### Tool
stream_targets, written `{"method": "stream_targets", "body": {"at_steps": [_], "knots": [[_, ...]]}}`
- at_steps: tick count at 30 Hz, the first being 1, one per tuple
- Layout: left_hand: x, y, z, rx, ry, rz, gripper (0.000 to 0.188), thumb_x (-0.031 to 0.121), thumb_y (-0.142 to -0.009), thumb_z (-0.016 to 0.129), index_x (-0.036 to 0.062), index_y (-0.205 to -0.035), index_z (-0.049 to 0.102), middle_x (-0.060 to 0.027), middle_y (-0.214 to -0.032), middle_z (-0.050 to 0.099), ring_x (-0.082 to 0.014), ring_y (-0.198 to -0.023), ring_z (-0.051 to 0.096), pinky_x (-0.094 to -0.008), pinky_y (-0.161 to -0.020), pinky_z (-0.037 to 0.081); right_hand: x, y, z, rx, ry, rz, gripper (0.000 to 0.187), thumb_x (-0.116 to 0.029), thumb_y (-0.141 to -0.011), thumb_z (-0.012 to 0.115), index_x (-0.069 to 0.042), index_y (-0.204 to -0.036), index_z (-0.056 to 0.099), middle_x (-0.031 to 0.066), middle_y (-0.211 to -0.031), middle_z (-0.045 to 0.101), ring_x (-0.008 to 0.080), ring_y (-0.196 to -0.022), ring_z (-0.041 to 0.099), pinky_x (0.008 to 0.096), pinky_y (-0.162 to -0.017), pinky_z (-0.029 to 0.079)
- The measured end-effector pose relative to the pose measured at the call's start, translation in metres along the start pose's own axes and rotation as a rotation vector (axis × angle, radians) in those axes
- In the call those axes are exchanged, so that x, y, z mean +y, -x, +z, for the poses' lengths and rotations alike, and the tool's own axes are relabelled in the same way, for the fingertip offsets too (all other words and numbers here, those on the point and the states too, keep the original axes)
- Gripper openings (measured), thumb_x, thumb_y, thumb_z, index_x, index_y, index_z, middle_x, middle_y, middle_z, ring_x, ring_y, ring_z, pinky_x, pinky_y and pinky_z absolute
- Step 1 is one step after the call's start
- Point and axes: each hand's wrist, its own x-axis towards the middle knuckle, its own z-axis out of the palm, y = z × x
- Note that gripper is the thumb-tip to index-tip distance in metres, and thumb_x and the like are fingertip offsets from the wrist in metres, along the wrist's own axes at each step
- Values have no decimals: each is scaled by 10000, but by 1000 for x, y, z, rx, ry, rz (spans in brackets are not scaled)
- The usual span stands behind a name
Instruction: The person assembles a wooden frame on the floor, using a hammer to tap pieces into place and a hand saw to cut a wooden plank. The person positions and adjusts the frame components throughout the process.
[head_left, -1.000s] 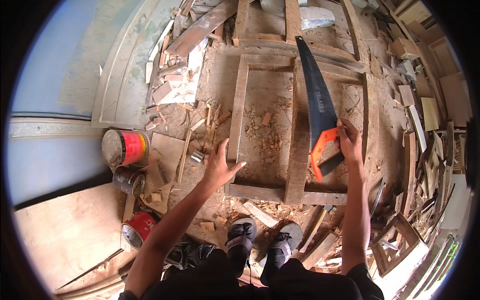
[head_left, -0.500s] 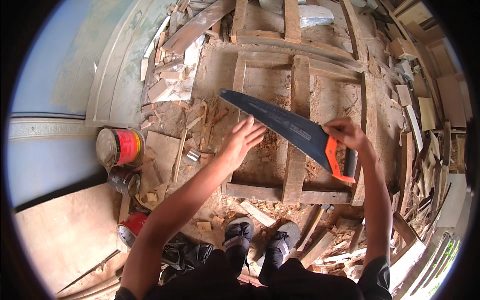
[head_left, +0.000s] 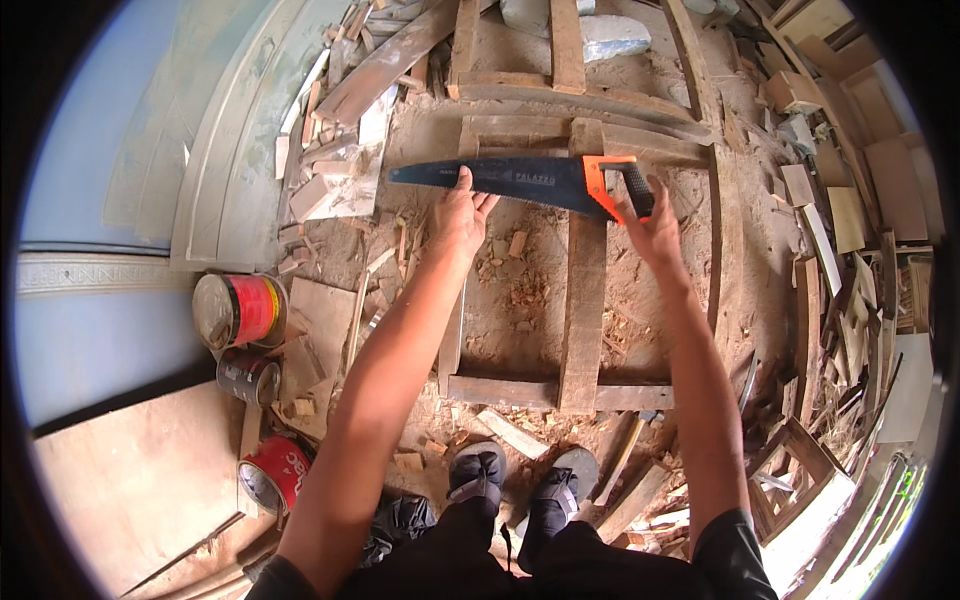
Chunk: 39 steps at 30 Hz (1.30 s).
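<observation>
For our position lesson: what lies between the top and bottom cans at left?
In the head view, a dark can lies between the top can and bottom can.

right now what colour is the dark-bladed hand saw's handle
The saw handle is orange and black, best seen in the head view.

Handsaw point(head_left: 525, 182): dark blade tapering to a narrow tip at left; orange-and-black handle point(head_left: 596, 185) at right. Toothed edge on near side. Held crosswise, raised above wooden frame point(head_left: 583, 300).
</observation>
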Motion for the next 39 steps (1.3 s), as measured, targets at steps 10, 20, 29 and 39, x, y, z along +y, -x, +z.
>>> {"method": "stream_targets", "body": {"at_steps": [10, 20, 29, 39], "knots": [[11, -42, 25, -133, -385, -92, 538, 118, -964, 672, -139, -1328, 372, -284, -1385, 426, -366, -1182, 601, -403, -1012, 596, 42, -22, 15, 381, 65, 13, 382, -207, -875, 723, -38, -1201, 620, 193, -1034, 683, 388, -1017, 634, 487, -913, 489], [10, -44, 20, -95, -383, 7, 526, 74, -930, 722, -155, -1295, 421, -228, -1286, 535, -345, -1130, 645, -376, -983, 609, 24, -17, 16, 395, 38, 25, 331, -150, -868, 691, -70, -1185, 638, 203, -990, 668, 407, -1018, 593, 506, -906, 484], [12, -45, 24, -77, -428, 36, 520, 83, -935, 721, -155, -1293, 429, -217, -1250, 557, -342, -1101, 665, -384, -948, 623, 26, -18, 18, 407, 37, 19, 345, -156, -860, 706, -73, -1190, 648, 205, -998, 679, 412, -987, 601, 509, -892, 491], [6, -45, 22, -60, -400, 43, 465, 49, -909, 735, -142, -1239, 468, -232, -1206, 597, -360, -1019, 706, -390, -869, 651, 31, -22, 11, 366, 53, 53, 353, -163, -856, 714, -63, -1193, 681, 206, -1023, 695, 413, -1004, 621, 503, -907, 497]]}}
